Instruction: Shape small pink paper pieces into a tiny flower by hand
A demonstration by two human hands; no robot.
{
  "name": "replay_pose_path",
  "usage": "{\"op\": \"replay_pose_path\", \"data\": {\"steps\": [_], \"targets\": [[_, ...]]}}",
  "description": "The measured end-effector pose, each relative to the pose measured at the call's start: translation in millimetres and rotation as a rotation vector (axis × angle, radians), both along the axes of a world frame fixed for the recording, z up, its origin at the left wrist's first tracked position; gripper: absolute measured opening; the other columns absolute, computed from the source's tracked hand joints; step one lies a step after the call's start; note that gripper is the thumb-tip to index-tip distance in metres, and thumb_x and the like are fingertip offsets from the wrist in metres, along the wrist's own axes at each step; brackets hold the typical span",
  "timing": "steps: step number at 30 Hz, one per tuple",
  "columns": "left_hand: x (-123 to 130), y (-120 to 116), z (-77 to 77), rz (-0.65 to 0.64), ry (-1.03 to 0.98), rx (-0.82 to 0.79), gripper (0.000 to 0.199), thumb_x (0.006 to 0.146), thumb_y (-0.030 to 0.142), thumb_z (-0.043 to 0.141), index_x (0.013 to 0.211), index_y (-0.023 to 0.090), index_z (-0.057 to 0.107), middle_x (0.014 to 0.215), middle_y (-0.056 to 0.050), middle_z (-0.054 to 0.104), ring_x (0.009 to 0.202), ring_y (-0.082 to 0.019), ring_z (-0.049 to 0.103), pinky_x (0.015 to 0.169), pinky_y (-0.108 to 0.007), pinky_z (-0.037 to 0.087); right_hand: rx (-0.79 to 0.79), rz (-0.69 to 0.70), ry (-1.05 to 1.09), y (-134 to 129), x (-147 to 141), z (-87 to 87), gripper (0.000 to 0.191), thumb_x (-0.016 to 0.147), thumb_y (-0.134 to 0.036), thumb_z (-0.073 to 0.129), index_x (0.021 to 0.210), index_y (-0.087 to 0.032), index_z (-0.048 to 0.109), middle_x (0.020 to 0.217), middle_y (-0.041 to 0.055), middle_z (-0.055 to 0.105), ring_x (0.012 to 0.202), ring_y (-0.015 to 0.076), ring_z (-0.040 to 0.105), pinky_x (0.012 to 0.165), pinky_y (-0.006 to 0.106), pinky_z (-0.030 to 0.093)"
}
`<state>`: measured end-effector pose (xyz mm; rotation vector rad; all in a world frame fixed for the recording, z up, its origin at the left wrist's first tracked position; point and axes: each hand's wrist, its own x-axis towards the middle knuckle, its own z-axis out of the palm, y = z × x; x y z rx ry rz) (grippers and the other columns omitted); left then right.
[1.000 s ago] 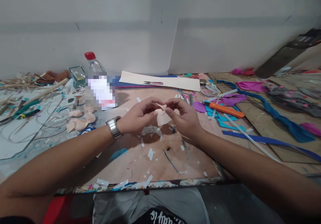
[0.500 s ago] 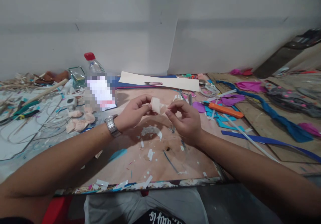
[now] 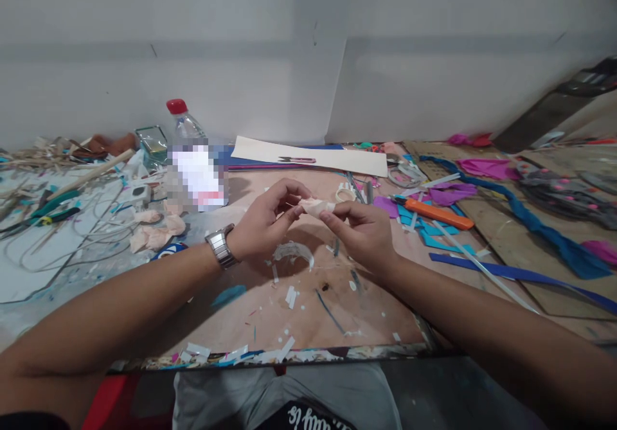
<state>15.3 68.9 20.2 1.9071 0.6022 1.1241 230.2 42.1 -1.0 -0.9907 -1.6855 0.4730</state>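
Observation:
A small cream-coloured strip [image 3: 318,207], rolled or folded, is held between my two hands above the middle of the work board. My left hand [image 3: 270,218], below a metal wristwatch, pinches its left end. The fingers of my right hand [image 3: 359,227] are closed on its right end. Just behind my right hand a pale ring-shaped roll [image 3: 345,195] lies on the board. Beyond both hands, small snips [image 3: 296,160] rest on a long cream sheet [image 3: 347,160].
A lit phone [image 3: 197,173] leans before a red-capped bottle [image 3: 180,118]. Green-handled pliers [image 3: 55,208] and peach scraps [image 3: 157,231] lie left. An orange cutter [image 3: 436,214], blue strips [image 3: 511,272] and a twisted teal strip [image 3: 525,215] lie right. White scraps [image 3: 290,297] dot the board [image 3: 299,327].
The cream piece has turned from an open loop to a flatter, narrower shape. My right hand has shifted slightly right and down, uncovering the pale ring behind it. The view has moved a little.

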Motion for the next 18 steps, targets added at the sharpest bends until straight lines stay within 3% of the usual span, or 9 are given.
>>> {"op": "replay_pose_path", "data": {"steps": [4, 7, 10, 13, 16, 18], "targets": [[1, -2, -1.9, 0.015, -0.014, 0.040, 0.018, 0.103, 0.029, 0.060, 0.119, 0.020, 0.057, 0.120, -0.011, 0.064, 0.102, -0.017, 0.065, 0.087, -0.030, 0.055, -0.012, 0.039, 0.068, 2, 2, -6.4, 0.028, 0.094, -0.041, 0.074, 0.077, -0.022, 0.062, 0.067, -0.0033, 0.056, 0.063, 0.0132, 0.051, 0.063, 0.029, 0.042], [1, 0, -4.7, 0.057, 0.048, 0.134, 0.021, 0.104, 0.021, 0.056, 0.124, 0.020, 0.058, 0.123, -0.011, 0.066, 0.103, -0.017, 0.066, 0.089, -0.030, 0.056, 0.059, 0.071, 0.108, 2, 2, -5.1, 0.027, 0.091, -0.045, 0.074, 0.097, -0.025, 0.058, 0.089, 0.0004, 0.057, 0.080, 0.0174, 0.055, 0.075, 0.033, 0.047], [0, 1, -8.5, 0.089, 0.120, 0.210, 0.027, 0.103, 0.018, 0.056, 0.129, 0.020, 0.057, 0.125, -0.012, 0.068, 0.104, -0.017, 0.068, 0.089, -0.032, 0.058, 0.157, 0.101, -0.076, 2, 1, 0.9, 0.040, 0.085, -0.046, 0.082, 0.110, -0.026, 0.059, 0.107, 0.0053, 0.061, 0.094, 0.0223, 0.057, 0.083, 0.038, 0.048], [1, 1, -11.3, 0.061, 0.148, 0.233, 0.032, 0.102, 0.016, 0.055, 0.134, 0.020, 0.054, 0.128, -0.013, 0.068, 0.108, -0.019, 0.070, 0.091, -0.033, 0.060, 0.209, 0.118, -0.178, 1, -1, 5.7, 0.030, 0.087, -0.042, 0.082, 0.106, -0.026, 0.065, 0.104, 0.0057, 0.066, 0.098, 0.0247, 0.061, 0.087, 0.041, 0.049], [1, -1, -11.6, 0.035, 0.163, 0.253, 0.034, 0.101, 0.015, 0.055, 0.135, 0.021, 0.053, 0.127, -0.013, 0.069, 0.107, -0.019, 0.072, 0.091, -0.033, 0.062, 0.190, 0.104, -0.148, 1, -3, 6.8, 0.012, 0.094, -0.034, 0.075, 0.095, -0.025, 0.067, 0.096, 0.0045, 0.069, 0.096, 0.0233, 0.063, 0.087, 0.041, 0.049], [1, -2, -10.7, 0.020, 0.163, 0.256, 0.033, 0.101, 0.017, 0.057, 0.134, 0.021, 0.055, 0.126, -0.013, 0.069, 0.106, -0.019, 0.073, 0.090, -0.033, 0.063, 0.149, 0.102, -0.115, 1, -4, 6.6, 0.011, 0.096, -0.032, 0.073, 0.091, -0.024, 0.068, 0.093, 0.0041, 0.069, 0.093, 0.0223, 0.064, 0.085, 0.040, 0.049]]}}
